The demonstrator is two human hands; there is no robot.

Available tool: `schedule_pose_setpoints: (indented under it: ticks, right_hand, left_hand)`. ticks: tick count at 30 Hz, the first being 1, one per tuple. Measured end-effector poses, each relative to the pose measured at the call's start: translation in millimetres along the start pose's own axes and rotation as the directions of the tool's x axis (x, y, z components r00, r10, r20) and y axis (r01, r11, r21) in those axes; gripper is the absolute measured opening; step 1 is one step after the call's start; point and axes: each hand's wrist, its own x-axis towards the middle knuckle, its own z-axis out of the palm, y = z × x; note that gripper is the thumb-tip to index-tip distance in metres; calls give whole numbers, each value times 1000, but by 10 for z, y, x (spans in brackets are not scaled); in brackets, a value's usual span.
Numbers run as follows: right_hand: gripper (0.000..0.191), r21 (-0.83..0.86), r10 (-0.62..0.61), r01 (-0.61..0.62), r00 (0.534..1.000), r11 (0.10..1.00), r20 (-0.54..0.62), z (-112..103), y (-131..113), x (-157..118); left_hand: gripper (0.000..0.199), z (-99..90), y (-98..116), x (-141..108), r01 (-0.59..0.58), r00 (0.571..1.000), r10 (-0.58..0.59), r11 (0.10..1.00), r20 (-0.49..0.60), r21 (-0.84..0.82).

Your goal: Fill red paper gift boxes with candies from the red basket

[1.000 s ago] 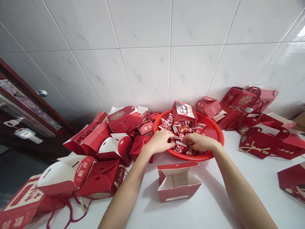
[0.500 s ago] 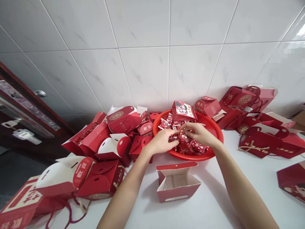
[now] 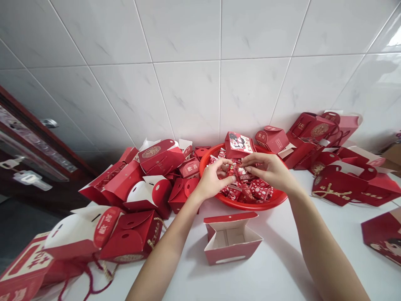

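My left hand and my right hand meet over a red plastic basket of wrapped candies. Between the fingertips of both hands are small red wrapped candies; my right hand pinches one with a white pattern, and my left fingers close around others. Their exact number is partly hidden by the fingers. Nearer to me, an open red box with a pale inside stands on the white table. A small box with a printed picture rests at the basket's back edge.
Red gift boxes and bags crowd the left side, some with cords. More red bags stand on the right, and another box lies at the right edge. A tiled wall rises behind.
Both hands have lifted slightly from the candies, with wrapped pieces now visible between the fingers. My right hand has shifted a little to the right. The open box stays in place.
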Motion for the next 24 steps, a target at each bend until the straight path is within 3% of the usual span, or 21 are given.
schedule_pose_setpoints:
  ticks: [5, 9, 15, 24]
  right_hand:
    - [16, -71, -21, 14, 996, 997, -91, -78, -20, -19]
    - [16, -120, -49, 39, 995, 992, -82, -51, -33, -32]
    - [19, -131, -62, 53, 996, 990, -66, 18, 9, -16]
    - [21, -124, -36, 31, 999, 992, -38, 58, 60, 6]
  left_hand:
    - [32, 17, -26, 31, -26, 995, 12, 988, -95, -149]
    - [32, 28, -39, 46, -25, 990, -5, 977, -142, -209]
    - [31, 43, -39, 52, 36, 994, -63, 962, -90, -271]
    - [27, 58, -131, 58, 21, 999, -32, 975, -43, -220]
